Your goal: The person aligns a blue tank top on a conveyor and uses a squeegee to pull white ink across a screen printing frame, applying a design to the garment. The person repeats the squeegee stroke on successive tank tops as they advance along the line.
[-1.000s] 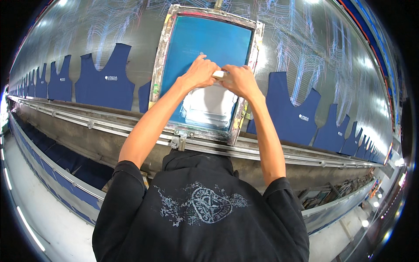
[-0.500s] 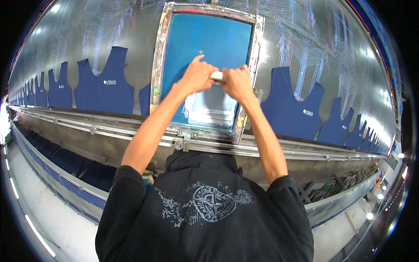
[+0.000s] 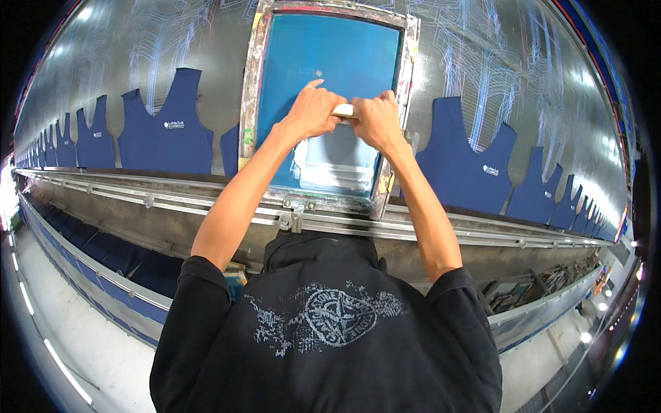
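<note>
Plainly off-white, the bar [image 3: 343,110] over the blue mesh [image 3: 330,51]

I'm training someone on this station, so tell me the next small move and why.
Perhaps ease the whitish bar slightly forward: the left hand and right hand grip it, white smeared paste lies on its near side, and the small pale motif on the rectangular blue screen lies just beyond.

Head cam, L one of a pair, wide fisheye, faces down from above/behind L hand [image 3: 313,113] & R hand [image 3: 376,122], both fairly nr. Desk [image 3: 224,58] spreads beyond & either side of them, edges bent twd. rim.
</note>
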Tool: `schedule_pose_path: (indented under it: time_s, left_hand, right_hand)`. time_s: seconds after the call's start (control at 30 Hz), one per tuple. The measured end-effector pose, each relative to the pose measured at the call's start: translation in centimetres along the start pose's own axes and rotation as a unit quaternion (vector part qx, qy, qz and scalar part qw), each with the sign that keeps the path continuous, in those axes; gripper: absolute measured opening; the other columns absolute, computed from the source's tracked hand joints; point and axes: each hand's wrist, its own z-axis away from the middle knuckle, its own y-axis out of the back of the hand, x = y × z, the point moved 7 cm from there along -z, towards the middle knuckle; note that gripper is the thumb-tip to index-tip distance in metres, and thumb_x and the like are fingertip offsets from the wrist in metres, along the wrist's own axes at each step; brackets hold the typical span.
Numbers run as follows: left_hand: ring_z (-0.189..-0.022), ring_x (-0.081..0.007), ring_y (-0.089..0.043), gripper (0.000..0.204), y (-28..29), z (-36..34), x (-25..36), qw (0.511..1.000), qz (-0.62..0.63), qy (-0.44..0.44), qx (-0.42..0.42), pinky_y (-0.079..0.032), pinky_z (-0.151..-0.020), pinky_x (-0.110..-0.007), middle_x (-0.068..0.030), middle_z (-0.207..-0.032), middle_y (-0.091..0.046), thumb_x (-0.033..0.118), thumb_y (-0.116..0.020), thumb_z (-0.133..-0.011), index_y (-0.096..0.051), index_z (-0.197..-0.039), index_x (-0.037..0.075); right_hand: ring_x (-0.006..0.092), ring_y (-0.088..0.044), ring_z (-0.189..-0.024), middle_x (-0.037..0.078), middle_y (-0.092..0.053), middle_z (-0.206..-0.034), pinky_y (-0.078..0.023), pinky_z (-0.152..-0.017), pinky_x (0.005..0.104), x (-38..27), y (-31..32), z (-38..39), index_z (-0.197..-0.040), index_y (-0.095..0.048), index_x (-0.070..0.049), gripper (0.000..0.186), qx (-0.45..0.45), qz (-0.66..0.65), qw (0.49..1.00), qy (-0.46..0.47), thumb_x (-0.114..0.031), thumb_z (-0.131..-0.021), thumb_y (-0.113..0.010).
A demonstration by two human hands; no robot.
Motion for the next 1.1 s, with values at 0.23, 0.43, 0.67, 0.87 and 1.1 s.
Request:
schedule_pose_path:
  time_s: [0.23, 0.43, 0.67, 0.87, 1.1]
  left_hand:
    - [-0.082, -0.0306, -0.071, 0.032, -5.1, 9.6, 4.0, 0.997, 0.068, 0.022, -0.004, -0.039, -0.113, -0.051, -0.0151, -0.073, -0.071, 0.006, -0.068, -0.07, -0.078, -0.1, 0.011]
    - [-0.088, -0.0316, -0.071, 0.033, -2.0, 5.2, 1.4, 0.999, 0.014, 0.049, 0.015, -0.032, -0.117, -0.055, -0.0154, -0.083, -0.075, 0.008, -0.072, -0.072, -0.08, -0.103, 0.016]
    - [-0.096, -0.0303, -0.072, 0.04, -0.3, 3.0, 1.6, 0.998, -0.007, 0.058, 0.039, -0.028, -0.121, -0.051, -0.0141, -0.102, -0.077, 0.007, -0.069, -0.074, -0.075, -0.114, 0.01]
    - [-0.109, -0.0246, -0.07, 0.056, -2.3, 15.6, 6.7, 0.987, 0.04, 0.007, 0.156, -0.028, -0.12, -0.055, -0.0085, -0.115, -0.074, 0.001, -0.067, -0.064, -0.072, -0.12, 0.01]
    - [-0.107, -0.0226, -0.069, 0.048, 2.7, 22.9, -2.5, 0.986, 0.012, 0.032, 0.161, -0.028, -0.121, -0.055, -0.0066, -0.112, -0.074, -0.004, -0.067, -0.069, -0.07, -0.115, 0.007]
  right_hand:
    - [0.0295, -0.071, -0.078, 0.011, -0.072, -0.074, -0.038, -0.101, 0.0496, -4.6, -4.4, 10.1, -0.093, -0.072, -0.009, 0.015, -0.064, -0.037, 0.996, -0.04, -0.01, -0.078, -0.071]
    - [0.0319, -0.065, -0.102, 0.017, -0.069, -0.108, -0.044, -0.095, 0.0473, 0.2, 4.4, 11.6, -0.126, -0.064, 0.0, 0.061, 0.225, -0.168, 0.949, -0.144, -0.036, -0.08, -0.083]
    - [0.0092, -0.047, -0.052, -0.003, -0.048, -0.065, -0.038, -0.05, 0.0269, 11.5, -2.4, 12.5, -0.099, -0.052, -0.014, 0.041, 0.109, -0.59, 0.679, -0.422, -0.055, -0.102, -0.057]
    - [0.0018, -0.029, -0.046, -0.009, -0.035, -0.057, -0.017, -0.04, 0.0243, 7.6, 2.1, 11.9, -0.078, -0.046, -0.017, 0.034, 0.348, -0.489, 0.704, -0.38, -0.035, -0.104, -0.061]
    - [0.0015, -0.032, -0.048, -0.008, -0.039, -0.059, -0.021, -0.044, 0.0237, -1.5, -4.9, 3.5, -0.081, -0.05, -0.011, 0.026, 0.391, -0.482, 0.723, -0.303, -0.02, -0.103, -0.061]
